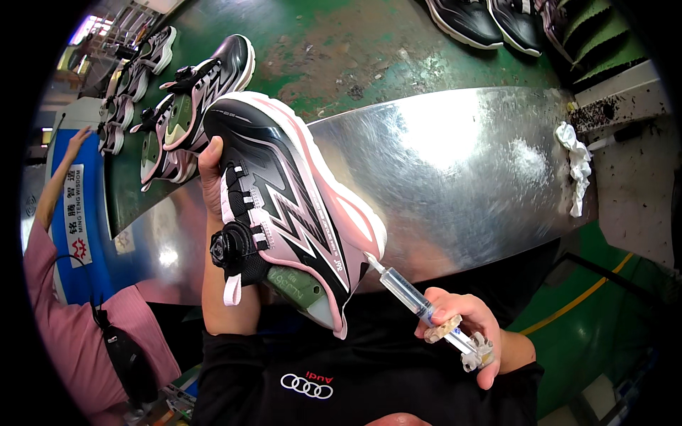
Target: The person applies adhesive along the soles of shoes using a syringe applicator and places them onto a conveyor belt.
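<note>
The left hand (210,177) holds the black-and-pink shoe (288,206) steady above the near bench (462,163) edge, fingers wrapped around its upper, while the right hand (465,323), fingers pinching the syringe (412,295), should keep the tip seated at the sole seam.

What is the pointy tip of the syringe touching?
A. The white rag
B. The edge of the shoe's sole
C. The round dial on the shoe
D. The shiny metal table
B: the right hand aims the syringe so its tip meets the sole edge of the shoe, which the left hand holds up.
</note>
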Tool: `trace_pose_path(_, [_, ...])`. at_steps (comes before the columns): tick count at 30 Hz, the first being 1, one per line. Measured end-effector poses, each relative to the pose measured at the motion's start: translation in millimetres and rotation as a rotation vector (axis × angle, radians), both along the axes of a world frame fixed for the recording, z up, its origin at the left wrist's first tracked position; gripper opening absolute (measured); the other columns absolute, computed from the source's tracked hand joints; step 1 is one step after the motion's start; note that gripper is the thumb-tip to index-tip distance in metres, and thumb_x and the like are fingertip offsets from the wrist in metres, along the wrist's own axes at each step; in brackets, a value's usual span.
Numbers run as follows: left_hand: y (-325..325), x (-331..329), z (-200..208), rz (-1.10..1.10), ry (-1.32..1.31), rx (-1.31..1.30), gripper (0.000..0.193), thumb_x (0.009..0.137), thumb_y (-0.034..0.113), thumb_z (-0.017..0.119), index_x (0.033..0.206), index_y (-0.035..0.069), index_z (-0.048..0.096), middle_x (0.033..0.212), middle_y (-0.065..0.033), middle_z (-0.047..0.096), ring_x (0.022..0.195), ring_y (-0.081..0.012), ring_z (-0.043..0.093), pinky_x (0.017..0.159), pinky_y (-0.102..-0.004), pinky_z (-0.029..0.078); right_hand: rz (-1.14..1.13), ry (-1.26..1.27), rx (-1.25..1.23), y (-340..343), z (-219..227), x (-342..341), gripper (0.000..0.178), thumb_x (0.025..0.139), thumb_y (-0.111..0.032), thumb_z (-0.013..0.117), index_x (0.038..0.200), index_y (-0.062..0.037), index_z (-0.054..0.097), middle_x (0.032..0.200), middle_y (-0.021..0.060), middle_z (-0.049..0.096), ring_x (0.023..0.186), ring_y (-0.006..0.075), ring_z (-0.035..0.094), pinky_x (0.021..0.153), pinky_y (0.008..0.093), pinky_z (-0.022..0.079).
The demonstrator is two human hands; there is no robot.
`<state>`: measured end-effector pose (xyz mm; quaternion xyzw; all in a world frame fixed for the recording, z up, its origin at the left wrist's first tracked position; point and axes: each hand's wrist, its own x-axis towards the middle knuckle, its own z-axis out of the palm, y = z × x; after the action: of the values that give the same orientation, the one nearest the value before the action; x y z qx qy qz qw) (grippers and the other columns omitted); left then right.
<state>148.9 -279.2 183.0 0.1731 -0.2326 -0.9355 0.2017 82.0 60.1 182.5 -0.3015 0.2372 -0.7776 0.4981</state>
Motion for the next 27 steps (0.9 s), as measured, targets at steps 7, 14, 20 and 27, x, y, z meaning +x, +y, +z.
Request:
trace_pose_path(7, [7,-2,0,0.023,-0.039,-0.039,0.052,0.081,0.033,0.060,0.123,0.003,0.050,0.116,-0.0142,0.059,0.104,-0.0273,0.059,0.094,-0.0424,0.047,-0.021,0.045,0.053,8,-9,1,0.094,0.058,-0.047,0.085,0.125,0.0045,0.045,0.105,0.0122,0.049,0.091,0.0204,0.046,0.079,0.0288,0.036])
trace_pose_path(14, [-9,36,10,-0.016,-0.295,-0.167,0.055,0.083,0.036,0.056,0.127,0.004,0.048,0.120,-0.0158,0.058,0.105,-0.0311,0.060,0.092,-0.0466,0.049,-0.069,0.121,0.060,5,-14,1,0.094,0.059,-0.050,0.083,0.125,0.0041,0.046,0.105,0.0114,0.054,0.087,0.0190,0.046,0.076,0.0288,0.036])
trace_pose_path(20, [-31,88,4,-0.128,-0.370,-0.312,0.048,0.090,0.028,0.049,0.127,-0.003,0.044,0.119,-0.0215,0.056,0.106,-0.0334,0.058,0.094,-0.0476,0.047,-0.101,0.263,0.071,-5,-17,-7,0.092,0.059,-0.049,0.082,0.126,0.0020,0.046,0.113,0.0091,0.058,0.084,0.0193,0.047,0.075,0.0298,0.038])
trace_pose_path(27, [-18,135,9,-0.084,-0.425,-0.537,0.035,0.096,0.017,0.041,0.126,-0.001,0.044,0.123,-0.0170,0.054,0.112,-0.0279,0.054,0.096,-0.0404,0.044,-0.108,0.408,0.109,-15,-9,-10,0.085,0.061,-0.039,0.083,0.128,-0.0031,0.044,0.116,0.0086,0.057,0.090,0.0218,0.048,0.077,0.0316,0.042])
